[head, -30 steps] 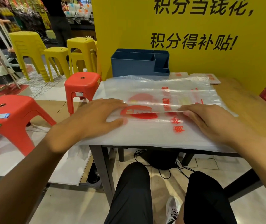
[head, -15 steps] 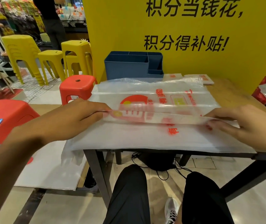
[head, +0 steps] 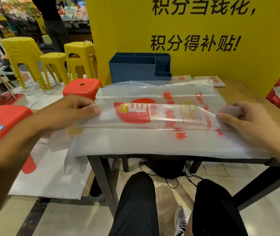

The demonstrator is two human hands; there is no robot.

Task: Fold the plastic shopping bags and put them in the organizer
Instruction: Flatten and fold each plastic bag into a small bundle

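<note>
Pinched at both ends by the left hand (head: 67, 110) and right hand (head: 248, 121), the clear plastic bag with red print (head: 161, 114) is held over the wooden table (head: 248, 92), near the blue plastic organizer (head: 132, 68).

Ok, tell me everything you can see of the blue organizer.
The blue organizer is a matte, plastic-looking rectangular caddy standing upright at the table's far edge, in front of the yellow board. Dividers split it into one large front-left compartment, narrower ones behind and to the right, and a low front-right tray. No bags show inside. Neither hand touches it; the plastic bag lies just in front.
</note>
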